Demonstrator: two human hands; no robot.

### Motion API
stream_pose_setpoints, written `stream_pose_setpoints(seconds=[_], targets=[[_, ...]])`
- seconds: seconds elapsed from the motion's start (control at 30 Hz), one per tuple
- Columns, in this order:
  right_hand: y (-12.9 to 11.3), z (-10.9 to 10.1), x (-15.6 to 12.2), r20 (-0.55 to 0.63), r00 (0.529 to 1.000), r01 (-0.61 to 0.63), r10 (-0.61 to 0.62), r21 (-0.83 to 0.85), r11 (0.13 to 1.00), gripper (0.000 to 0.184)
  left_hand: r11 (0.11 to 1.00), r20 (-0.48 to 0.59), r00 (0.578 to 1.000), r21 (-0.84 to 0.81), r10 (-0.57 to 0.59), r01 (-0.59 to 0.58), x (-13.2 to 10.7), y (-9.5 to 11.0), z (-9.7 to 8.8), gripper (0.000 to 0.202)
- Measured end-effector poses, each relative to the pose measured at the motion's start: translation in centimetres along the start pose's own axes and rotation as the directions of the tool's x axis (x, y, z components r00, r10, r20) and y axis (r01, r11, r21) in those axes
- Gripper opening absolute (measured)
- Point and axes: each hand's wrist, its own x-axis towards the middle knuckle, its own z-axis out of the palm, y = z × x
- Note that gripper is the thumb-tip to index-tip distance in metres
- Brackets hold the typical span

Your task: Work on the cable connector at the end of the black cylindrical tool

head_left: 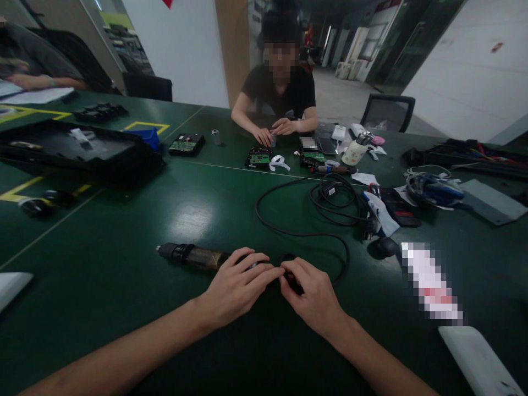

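An electric screwdriver [201, 257] lies on the green table with its bit end toward the left. My left hand [235, 283] rests over the rear half of its body, fingers curved round it. At the tool's back end, my right hand [313, 294] is closed in a pinch around a dark piece where the black cable [305, 235] comes in, probably its plug. The fingertips of both hands meet there and hide the joint. From the right hand the cable loops away to a coil in the middle of the table.
Across the table a person [278, 88] handles small parts beside open circuit-board units [259, 157]. A large black tray [74, 146] stands at left. To the right are a patterned bottle [355, 151], a blue-and-grey bundle [437, 188], and a dark round-ended object [383, 247].
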Motion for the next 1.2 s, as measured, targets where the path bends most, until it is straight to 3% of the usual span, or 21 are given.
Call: stream_pose_setpoints(seconds=[0.23,0.43,0.63,1.2], targets=[[-0.06,-0.06,0.09,0.008,1.0,-0.001,0.001,-0.006,1.0,0.008,0.999,0.022,0.999,-0.021,-0.027,0.028,0.42,0.18,-0.2,0.046],[-0.1,-0.12,0.07,0.012,1.0,0.002,-0.002,-0.024,1.0,0.009,0.999,0.002,0.999,-0.005,-0.042,0.042,0.52,0.24,-0.15,0.039],[-0.06,-0.07,0.05,0.015,1.0,-0.006,0.006,-0.035,0.999,0.006,1.0,0.043,0.999,-0.021,-0.021,0.021,0.39,0.18,-0.13,0.046],[-0.12,-0.15,0.09,-0.011,1.0,0.007,-0.007,-0.032,0.999,0.008,0.999,0.032,0.999,-0.009,-0.038,0.038,0.34,0.09,0.01,0.044]])
